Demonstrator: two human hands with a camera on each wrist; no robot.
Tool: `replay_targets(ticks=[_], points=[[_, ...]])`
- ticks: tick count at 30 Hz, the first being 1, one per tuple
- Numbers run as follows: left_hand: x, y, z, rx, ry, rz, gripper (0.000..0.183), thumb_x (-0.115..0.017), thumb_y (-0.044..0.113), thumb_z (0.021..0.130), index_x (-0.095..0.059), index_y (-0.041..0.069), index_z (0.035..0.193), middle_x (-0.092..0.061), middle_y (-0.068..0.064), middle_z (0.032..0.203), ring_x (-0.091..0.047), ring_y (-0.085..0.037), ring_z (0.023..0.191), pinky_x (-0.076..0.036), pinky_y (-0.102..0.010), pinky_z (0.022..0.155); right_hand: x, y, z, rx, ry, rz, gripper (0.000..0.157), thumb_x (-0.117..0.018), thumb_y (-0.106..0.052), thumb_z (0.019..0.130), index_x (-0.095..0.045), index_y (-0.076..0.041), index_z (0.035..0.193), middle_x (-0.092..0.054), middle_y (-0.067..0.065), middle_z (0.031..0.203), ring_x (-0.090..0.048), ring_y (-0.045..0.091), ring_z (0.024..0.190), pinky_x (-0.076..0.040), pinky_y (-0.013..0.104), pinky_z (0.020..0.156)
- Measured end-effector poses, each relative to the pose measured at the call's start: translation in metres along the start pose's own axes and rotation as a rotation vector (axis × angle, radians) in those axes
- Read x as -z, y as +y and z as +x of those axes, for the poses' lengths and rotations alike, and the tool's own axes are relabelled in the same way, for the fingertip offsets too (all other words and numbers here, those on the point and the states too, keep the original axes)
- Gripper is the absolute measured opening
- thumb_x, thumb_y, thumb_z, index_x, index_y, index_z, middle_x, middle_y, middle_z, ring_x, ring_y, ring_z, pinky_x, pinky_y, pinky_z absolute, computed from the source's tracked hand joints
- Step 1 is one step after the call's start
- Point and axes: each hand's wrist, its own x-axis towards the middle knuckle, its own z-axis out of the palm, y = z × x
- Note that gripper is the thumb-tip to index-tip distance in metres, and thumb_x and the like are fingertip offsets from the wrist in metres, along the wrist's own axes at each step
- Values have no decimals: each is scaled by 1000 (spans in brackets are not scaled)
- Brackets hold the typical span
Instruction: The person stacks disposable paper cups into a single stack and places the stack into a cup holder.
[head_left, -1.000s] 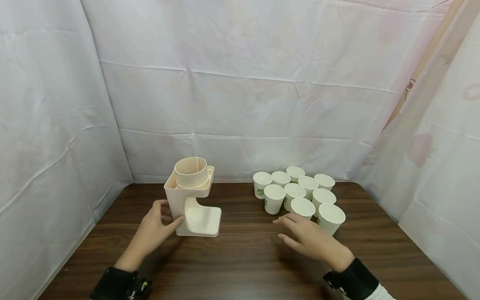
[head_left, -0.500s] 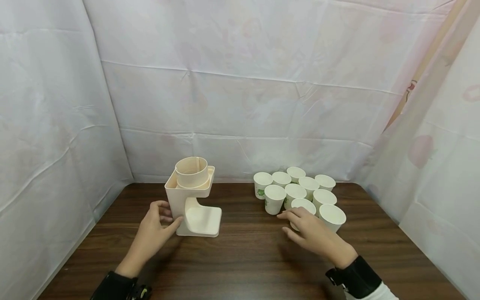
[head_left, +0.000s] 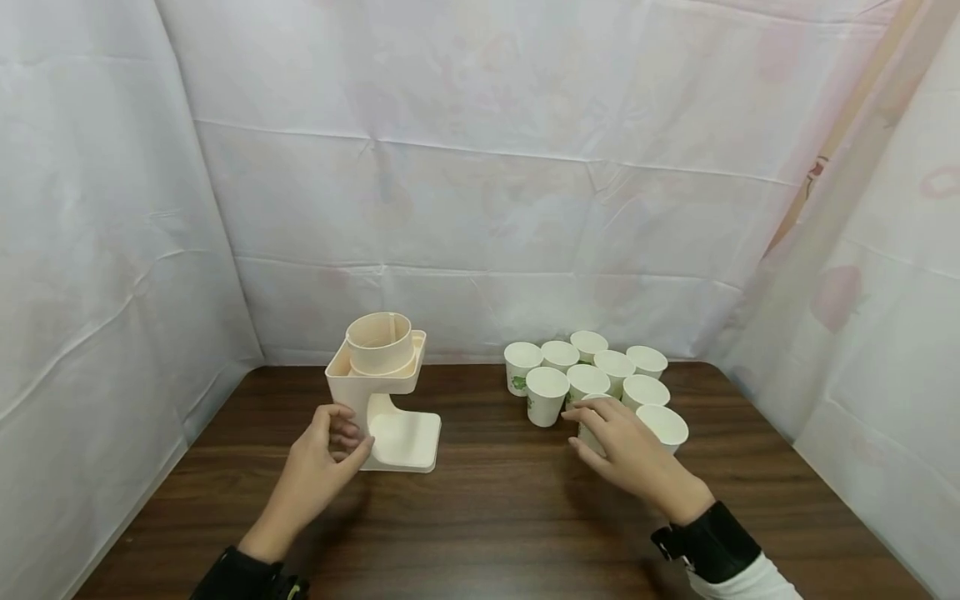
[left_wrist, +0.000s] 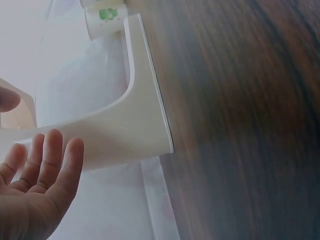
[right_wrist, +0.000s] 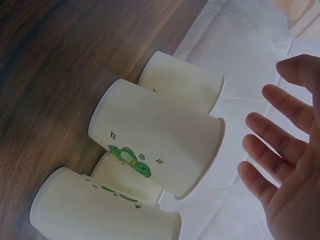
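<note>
A cream plastic stand [head_left: 406,440] with a flat base, an upright post and a square tray stands left of the middle in the head view. A round, cup-like cylinder [head_left: 379,346] sits in its tray. My left hand [head_left: 321,462] is beside the post, thumb and fingers loosely bent; in the left wrist view its fingers [left_wrist: 51,155] overlap the stand [left_wrist: 132,110]. My right hand [head_left: 637,454] hovers over the front of a group of white paper cups [head_left: 547,393], partly hiding one. In the right wrist view its spread fingers stand apart from a paper cup [right_wrist: 165,135] with green print.
Several upright paper cups crowd together at the back right of the dark wooden table [head_left: 480,533]. Pale cloth [head_left: 480,208] hangs behind the table and along both sides.
My right hand has moved slightly forward, covering more of a front cup. My left hand has shifted a little right across the post. The stand and cups look unmoved.
</note>
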Motion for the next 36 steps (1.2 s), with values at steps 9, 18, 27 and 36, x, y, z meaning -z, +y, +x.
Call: replay_targets(ticks=[9, 18, 27, 36], points=[[-7, 4, -2, -60, -39, -34, 45, -77, 13, 89, -50, 4, 123, -60, -9, 99, -63, -18, 87, -57, -31, 72, 0, 7, 0, -27, 38, -52, 29, -74, -23, 88, -70, -10, 114, -66, 7, 113, -60, 28, 106, -49, 49, 87], [-18, 14, 1, -98, -86, -65, 39, -77, 11, 88, -53, 8, 118, -60, -6, 98, -63, -17, 89, -57, -31, 76, 0, 11, 2, -56, 45, -69, 31, -76, -19, 88, -69, -6, 115, -66, 13, 114, -60, 32, 109, -49, 51, 88], [-29, 19, -3, -146, -116, -69, 37, -78, 10, 87, -59, 9, 118, -63, -5, 100, -65, -19, 91, -57, -38, 77, -4, 16, 4, -100, 15, -78, 30, -75, -22, 90, -70, -5, 114, -65, 11, 112, -60, 33, 109, -47, 54, 93], [-41, 25, -8, -298, -206, -4, 40, -79, 13, 86, -61, 10, 121, -63, 3, 106, -63, -20, 97, -54, -39, 81, -6, 17, 5, -200, -23, -122, 29, -74, -24, 90, -70, -5, 112, -65, 12, 109, -60, 34, 100, -50, 49, 78]])
